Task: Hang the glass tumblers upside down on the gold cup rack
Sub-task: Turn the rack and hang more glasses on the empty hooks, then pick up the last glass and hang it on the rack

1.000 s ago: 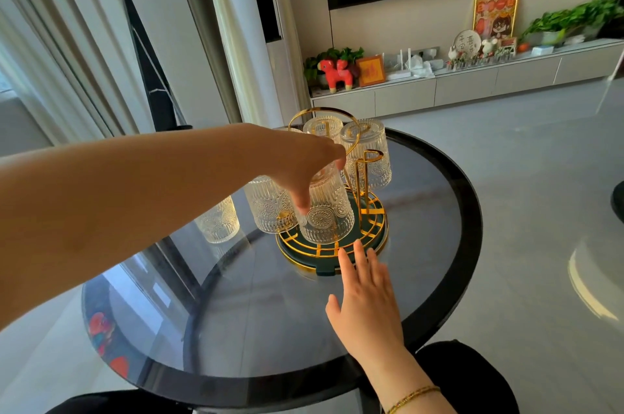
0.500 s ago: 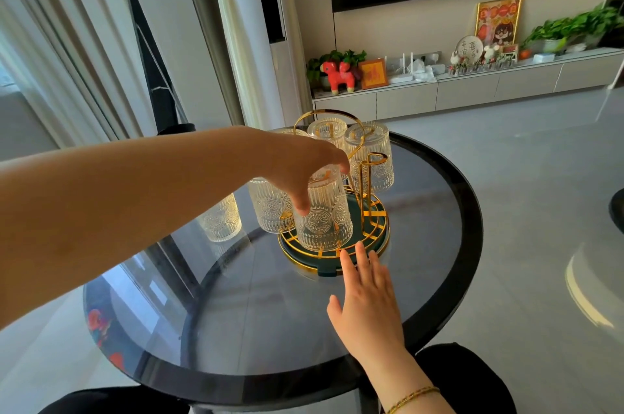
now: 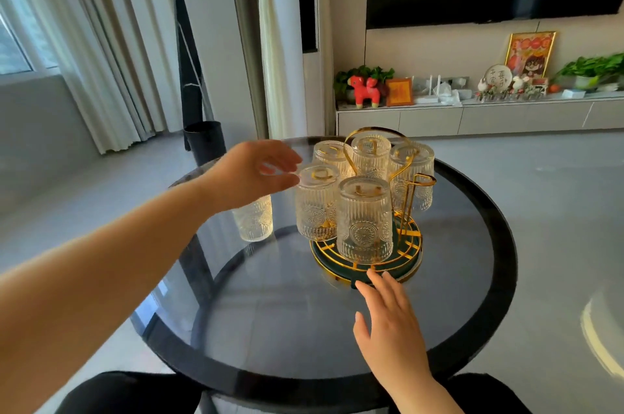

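My left hand (image 3: 251,174) hides the loose tumbler (image 3: 254,223)'s top; five ribbed tumblers hang inverted on gold rack (image 3: 403,246). Both hands spread, right hand (image 3: 391,329) flat, holding nothing.

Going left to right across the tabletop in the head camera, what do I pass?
Left hand → loose tumbler standing on the glass table → gold cup rack with five tumblers hung upside down → empty gold peg at the rack's right side.

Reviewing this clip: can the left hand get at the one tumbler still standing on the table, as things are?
Probably yes. The left hand is open and empty, hovering just above the loose tumbler, which stands on the glass table left of the gold rack, apart from the hung glasses. Nothing lies between them.
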The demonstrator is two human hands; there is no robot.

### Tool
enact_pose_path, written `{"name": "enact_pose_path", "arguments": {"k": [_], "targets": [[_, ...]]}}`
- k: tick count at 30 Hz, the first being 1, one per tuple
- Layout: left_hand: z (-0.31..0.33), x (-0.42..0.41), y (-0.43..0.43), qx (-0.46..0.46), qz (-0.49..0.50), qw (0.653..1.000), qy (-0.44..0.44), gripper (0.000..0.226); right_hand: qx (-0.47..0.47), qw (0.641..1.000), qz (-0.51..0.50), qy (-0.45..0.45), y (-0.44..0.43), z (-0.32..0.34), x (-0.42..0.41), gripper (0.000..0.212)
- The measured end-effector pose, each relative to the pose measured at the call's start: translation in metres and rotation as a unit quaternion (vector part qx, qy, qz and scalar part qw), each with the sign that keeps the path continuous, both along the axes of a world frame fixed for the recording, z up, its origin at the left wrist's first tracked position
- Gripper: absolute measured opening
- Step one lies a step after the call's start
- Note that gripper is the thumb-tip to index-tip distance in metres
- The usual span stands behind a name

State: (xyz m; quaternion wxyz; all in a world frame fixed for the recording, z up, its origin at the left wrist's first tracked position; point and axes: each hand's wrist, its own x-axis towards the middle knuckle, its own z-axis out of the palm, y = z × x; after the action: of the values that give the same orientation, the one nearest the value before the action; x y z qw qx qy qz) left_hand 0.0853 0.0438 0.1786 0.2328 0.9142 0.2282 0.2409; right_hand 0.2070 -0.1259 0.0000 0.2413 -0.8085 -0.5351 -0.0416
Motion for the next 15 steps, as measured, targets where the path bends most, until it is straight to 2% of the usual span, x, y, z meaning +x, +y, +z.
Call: {"name": "enact_pose_path", "arguments": {"k": [1,3,6,9,11,15], "targets": [[-0.009,-0.011,0.007,-0.028,0.035,0.998,-0.04,0.027,-0.008,1.0,0.01,-0.015,0.003,0.0,-0.006,0.051],[-0.031,-0.031,0.02,-0.075,0.112,0.987,-0.093,0.023,-0.027,0.996,0.069,0.041,0.012,0.001,-0.019,0.042],[-0.072,-0.056,0.036,-0.124,0.208,0.965,-0.105,0.008,-0.078,0.986,0.118,0.084,0.031,-0.01,-0.03,0.042],[-0.112,-0.07,0.049,-0.177,0.266,0.942,-0.103,0.009,-0.107,0.983,0.116,0.097,0.051,-0.011,-0.039,0.041],[-0.134,-0.07,0.056,-0.208,0.295,0.926,-0.113,0.015,-0.111,0.984,0.115,0.084,0.062,-0.01,-0.041,0.041],[-0.164,-0.051,0.068,-0.256,0.316,0.901,-0.153,0.046,-0.113,0.985,0.107,0.069,0.074,-0.01,-0.041,0.043]]}}
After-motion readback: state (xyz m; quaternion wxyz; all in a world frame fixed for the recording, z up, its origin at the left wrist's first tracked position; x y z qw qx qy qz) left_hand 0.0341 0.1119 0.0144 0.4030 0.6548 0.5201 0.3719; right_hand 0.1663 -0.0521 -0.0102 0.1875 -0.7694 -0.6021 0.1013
